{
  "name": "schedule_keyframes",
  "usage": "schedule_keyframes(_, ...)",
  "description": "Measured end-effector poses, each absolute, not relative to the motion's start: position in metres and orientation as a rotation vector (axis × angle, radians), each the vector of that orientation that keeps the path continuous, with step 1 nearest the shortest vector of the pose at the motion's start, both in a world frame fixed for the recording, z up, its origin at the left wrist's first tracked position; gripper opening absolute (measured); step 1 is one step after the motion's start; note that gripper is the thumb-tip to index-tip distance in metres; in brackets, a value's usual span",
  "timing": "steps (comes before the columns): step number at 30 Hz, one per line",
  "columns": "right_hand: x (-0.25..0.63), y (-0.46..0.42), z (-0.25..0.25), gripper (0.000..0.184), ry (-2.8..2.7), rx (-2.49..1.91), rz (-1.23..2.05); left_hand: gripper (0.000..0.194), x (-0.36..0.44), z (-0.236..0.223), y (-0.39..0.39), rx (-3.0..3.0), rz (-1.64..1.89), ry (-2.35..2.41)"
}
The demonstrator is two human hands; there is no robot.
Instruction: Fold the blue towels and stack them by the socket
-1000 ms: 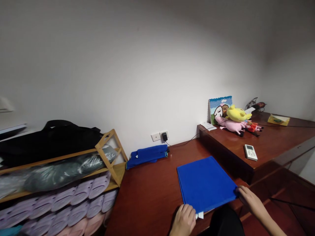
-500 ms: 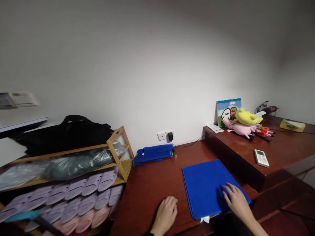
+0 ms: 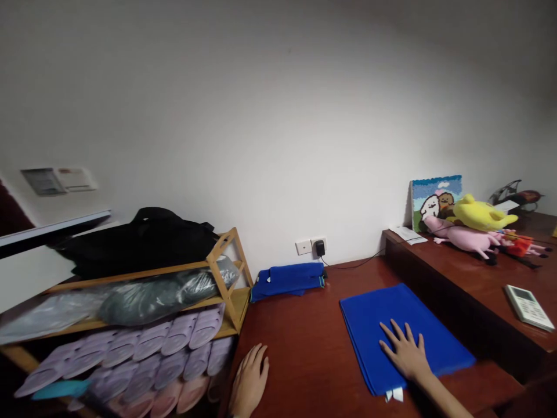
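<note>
A folded blue cloth (image 3: 369, 325) with white tags at its near edge lies flat on the reddish-brown table (image 3: 300, 348). My right hand (image 3: 407, 351) rests on this cloth, palm down with fingers spread. To the left, my left hand (image 3: 250, 380) lies on the table near its left edge, fingers stretched out, holding nothing. Against the wall at the back of the table sits a second bundle of folded blue cloth (image 3: 287, 278), out of reach of both hands.
On the left stands a wooden rack (image 3: 243, 302) with purple slippers (image 3: 180, 334) and a black bag (image 3: 143, 244) on top. A raised ledge on the right carries plush toys (image 3: 467, 238), a picture (image 3: 435, 197) and a remote control (image 3: 528, 307). A black plug (image 3: 320, 248) sits in the wall socket.
The view has turned left. My right hand has moved inward over the cloth and spread flat on it. My left hand has shifted left, away from the cloth, its fingers straighter.
</note>
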State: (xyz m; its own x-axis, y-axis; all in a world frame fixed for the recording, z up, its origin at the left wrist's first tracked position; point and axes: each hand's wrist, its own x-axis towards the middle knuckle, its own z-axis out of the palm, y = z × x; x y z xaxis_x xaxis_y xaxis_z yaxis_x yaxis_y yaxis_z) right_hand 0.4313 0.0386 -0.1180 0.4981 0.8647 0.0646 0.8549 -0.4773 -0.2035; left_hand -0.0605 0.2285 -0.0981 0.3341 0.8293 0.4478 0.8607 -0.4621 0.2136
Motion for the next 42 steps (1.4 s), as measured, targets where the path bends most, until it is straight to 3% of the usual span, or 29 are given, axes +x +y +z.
schedule_keyframes(13, 0.522, 0.194, -0.110, 0.068, -1.524, -2.584, 0.157, 0.044, -0.071, -0.117, 0.232, -2.546, -0.806, -1.669)
schedule_keyframes(21, 0.546, 0.235, -0.095, 0.066, -1.517, -2.621, 0.208, 0.044, -0.072, -0.116, 0.227, -2.553, -0.731, -1.692)
schedule_keyframes(26, 0.477, 0.263, -0.070, 0.049, -1.760, -2.278, -0.246, 0.043, -0.069, -0.114, 0.221, -2.523, -0.716, -1.666)
schedule_keyframes(31, 0.364, 0.321, -0.059, 0.078, -2.073, -1.966, 0.033, 0.044, -0.066, -0.110, 0.214, -2.493, -0.674, -1.676)
schedule_keyframes(33, 0.332, 0.337, -0.056, 0.078, -2.034, -2.006, 0.054, 0.044, -0.065, -0.109, 0.211, -2.484, -0.670, -1.685)
schedule_keyframes(39, 0.287, 0.302, -0.040, 0.037, -1.919, -2.086, 0.019, 0.047, -0.060, -0.102, 0.205, -2.498, -0.619, -1.754)
schedule_keyframes(42, 0.268, 0.231, -0.048, 0.032, -1.864, -1.982, 0.142, 0.047, -0.058, -0.098, 0.204, -2.515, -0.612, -1.769)
